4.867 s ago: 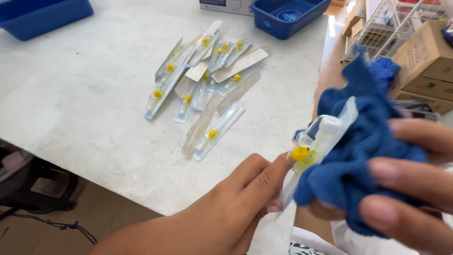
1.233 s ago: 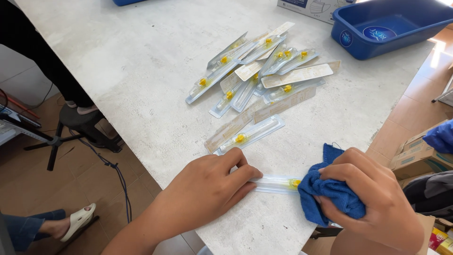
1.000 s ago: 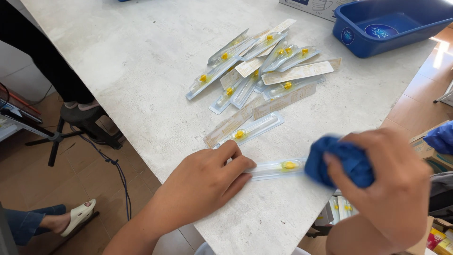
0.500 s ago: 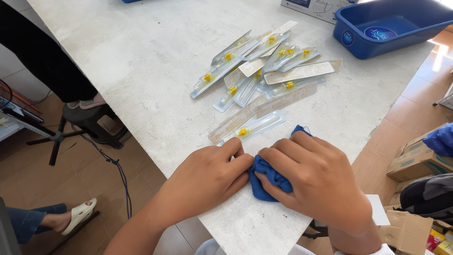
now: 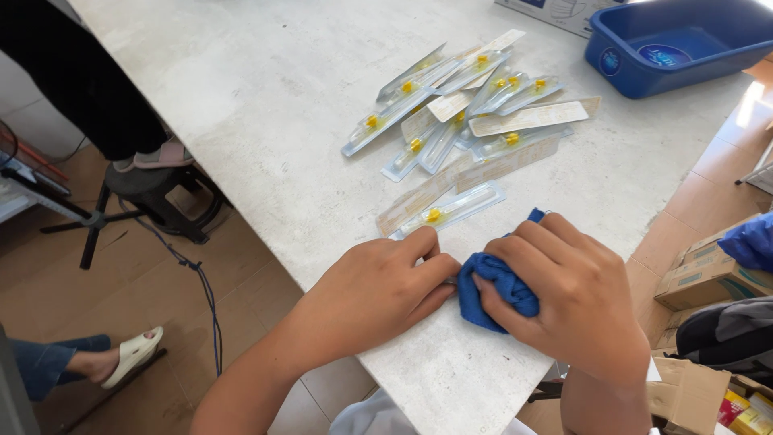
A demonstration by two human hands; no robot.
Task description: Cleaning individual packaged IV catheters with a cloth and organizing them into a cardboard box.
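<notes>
My right hand (image 5: 576,294) presses a bunched blue cloth (image 5: 493,290) onto the white tabletop (image 5: 266,97) near its front edge. My left hand (image 5: 370,294) lies flat beside it, fingertips touching the cloth; the clear packet seen earlier between the hands is hidden under them. Just beyond my fingers lies one clear packet with a yellow part (image 5: 451,209). Farther back sits a loose pile of several similar clear packets with yellow parts (image 5: 471,105).
A blue plastic tub (image 5: 684,44) stands at the table's far right. Cardboard boxes (image 5: 700,266) sit on the floor to the right. Another person's legs and a stool (image 5: 153,181) are at the left, with a sandalled foot (image 5: 129,358) lower left.
My right hand with the cloth slid left along the packet until it met my left hand. The packet, visible a second ago, is now covered by both hands.
</notes>
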